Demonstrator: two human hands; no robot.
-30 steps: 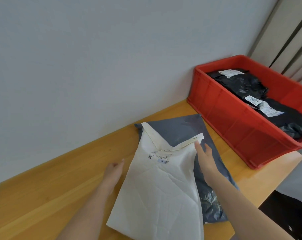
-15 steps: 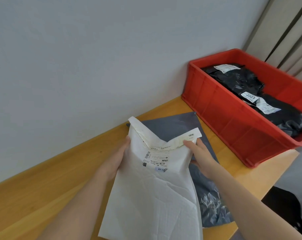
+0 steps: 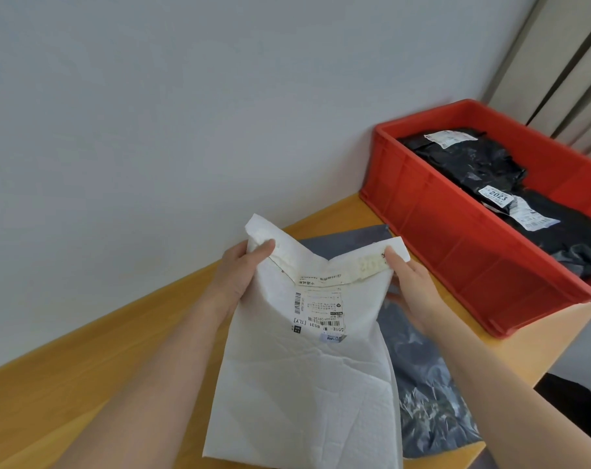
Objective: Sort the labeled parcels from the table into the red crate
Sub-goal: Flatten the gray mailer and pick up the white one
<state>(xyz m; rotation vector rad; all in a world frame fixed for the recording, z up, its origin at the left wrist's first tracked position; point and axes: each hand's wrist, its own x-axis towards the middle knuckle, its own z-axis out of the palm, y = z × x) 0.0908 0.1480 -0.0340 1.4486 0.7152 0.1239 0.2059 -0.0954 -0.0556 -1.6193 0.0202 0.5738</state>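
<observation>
— Since it sags between the hands, that white parcel (image 3: 301, 374) looks light and floppy; the top corners seem the right hold.
— That's where both grip it: left hand (image 3: 240, 275) and right hand (image 3: 409, 282) each pinch a corner, holding it over the counter (image 3: 84, 384).
— Crinkled white wrapper, barcode label (image 3: 318, 309) up top.
— Red crate (image 3: 456, 252) sits far right.

Wooden table (image 3: 84, 384), light yellow-brown, set vs pale wall. Red crate (image 3: 456, 252) sits on its far right corner, long side near table's right edge. Grey parcel (image 3: 422, 394) lies flat on tabletop just left of crate, partly under a white parcel (image 3: 304, 384).
</observation>
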